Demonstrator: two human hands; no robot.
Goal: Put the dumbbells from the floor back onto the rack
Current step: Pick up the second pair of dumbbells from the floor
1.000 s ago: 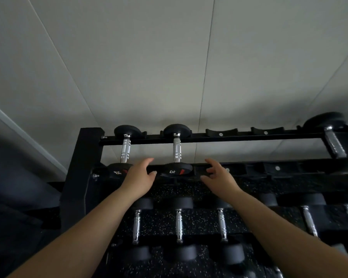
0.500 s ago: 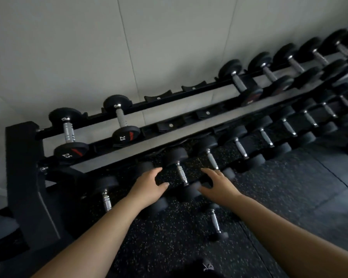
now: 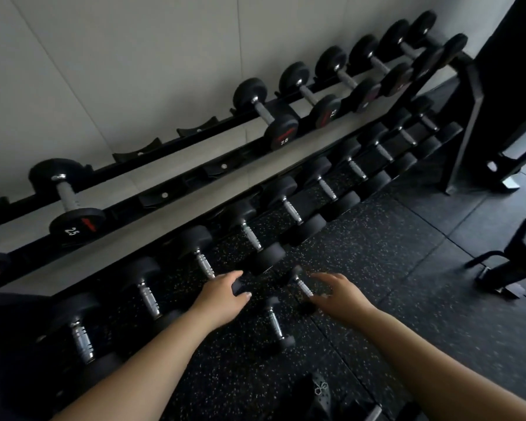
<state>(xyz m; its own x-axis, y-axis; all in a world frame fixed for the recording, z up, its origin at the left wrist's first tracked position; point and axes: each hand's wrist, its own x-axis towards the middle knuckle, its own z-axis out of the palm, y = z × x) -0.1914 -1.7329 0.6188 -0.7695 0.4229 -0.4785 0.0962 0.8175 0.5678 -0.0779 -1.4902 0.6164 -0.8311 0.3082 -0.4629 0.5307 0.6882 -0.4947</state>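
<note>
Two small dumbbells on floor in front of the rack [image 3: 195,177]: one dumbbell [image 3: 275,320] between my hands, other dumbbell [image 3: 301,288] just under my right hand [image 3: 343,299]. Both hands spread wide, empty; left hand [image 3: 222,296] hovers. Risk: round heads roll away, or I pinch fingers against neighbouring weights. Right fingers blurred, contact unclear; rack's left end cut off.

We read "25" in white on the end of a rack dumbbell [image 3: 77,227], and "7.5" on two others [image 3: 281,132] [image 3: 326,111]
</note>
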